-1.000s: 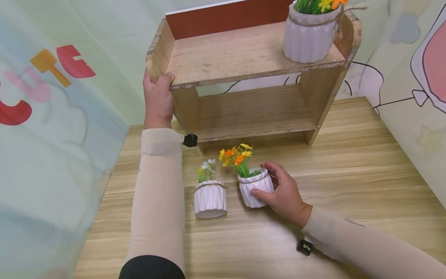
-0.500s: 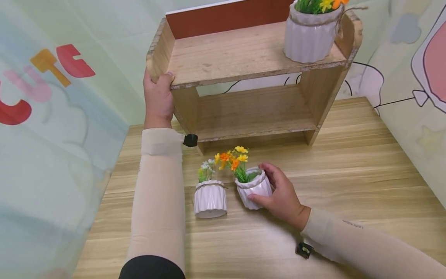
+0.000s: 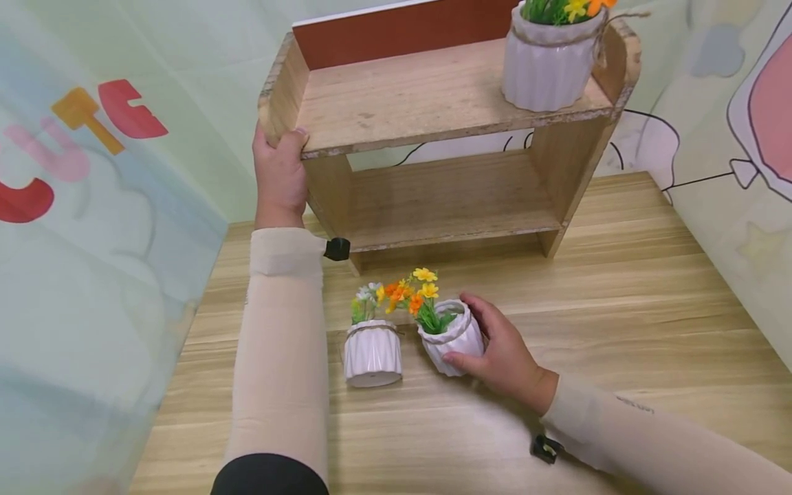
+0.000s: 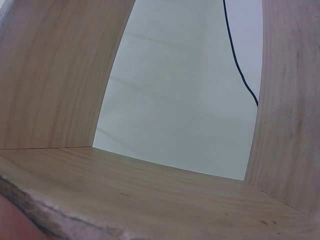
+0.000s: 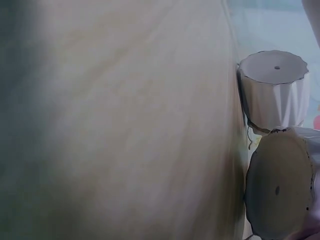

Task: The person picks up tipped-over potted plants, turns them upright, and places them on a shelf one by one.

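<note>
My left hand (image 3: 281,172) grips the left side of a small wooden shelf (image 3: 396,110), thumb over the front edge of its upper board. Low in front of the shelf, my right hand (image 3: 504,354) holds a white ribbed flowerpot (image 3: 438,349) between thumb and fingers. Orange and yellow artificial flowers (image 3: 408,292) lean out of it to the left. Just left of it a second white flowerpot (image 3: 372,354) with white flowers lies on its side, base towards me. The right wrist view shows the undersides of the held pot (image 5: 277,180) and the lying pot (image 5: 274,67).
A third white flowerpot (image 3: 547,65) with twine and flowers stands at the right end of the shelf's upper board. The wood-grain table (image 3: 656,289) runs under everything. Printed curtains (image 3: 124,275) hang at the left, back and right.
My right hand has tilted the orange-and-yellow flowerpot leftwards and down a little, so its flowers now overlap the white ones in the head view. My left hand and the shelf have stayed put.
</note>
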Motion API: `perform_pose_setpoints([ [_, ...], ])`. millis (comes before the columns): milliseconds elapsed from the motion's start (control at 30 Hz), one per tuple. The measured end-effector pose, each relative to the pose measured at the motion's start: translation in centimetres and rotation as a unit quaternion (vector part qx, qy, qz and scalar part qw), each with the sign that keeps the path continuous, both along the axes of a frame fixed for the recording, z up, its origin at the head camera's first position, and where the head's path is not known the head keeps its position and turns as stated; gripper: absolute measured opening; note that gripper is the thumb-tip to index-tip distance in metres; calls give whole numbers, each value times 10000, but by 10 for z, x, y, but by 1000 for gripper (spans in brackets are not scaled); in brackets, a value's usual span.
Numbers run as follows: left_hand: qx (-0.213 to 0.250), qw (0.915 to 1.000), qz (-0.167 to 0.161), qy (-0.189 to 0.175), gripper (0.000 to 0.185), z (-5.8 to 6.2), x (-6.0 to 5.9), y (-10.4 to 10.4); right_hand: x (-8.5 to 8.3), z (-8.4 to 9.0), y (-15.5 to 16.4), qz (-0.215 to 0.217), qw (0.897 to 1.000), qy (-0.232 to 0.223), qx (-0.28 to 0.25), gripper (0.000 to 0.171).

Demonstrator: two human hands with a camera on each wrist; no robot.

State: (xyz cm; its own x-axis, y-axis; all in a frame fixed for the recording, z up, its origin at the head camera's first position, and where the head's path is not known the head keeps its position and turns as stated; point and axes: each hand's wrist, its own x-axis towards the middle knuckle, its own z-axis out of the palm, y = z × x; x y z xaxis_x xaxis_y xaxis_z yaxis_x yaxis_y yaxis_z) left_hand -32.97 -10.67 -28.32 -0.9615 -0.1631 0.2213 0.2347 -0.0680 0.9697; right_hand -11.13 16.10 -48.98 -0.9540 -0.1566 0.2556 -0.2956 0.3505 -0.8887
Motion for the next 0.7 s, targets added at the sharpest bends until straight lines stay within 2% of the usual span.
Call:
perform_pose_setpoints([
  [700,27,9999,-25,99,66,-2,-2,-1,0,3,8,-113,9979,-573,280,93],
])
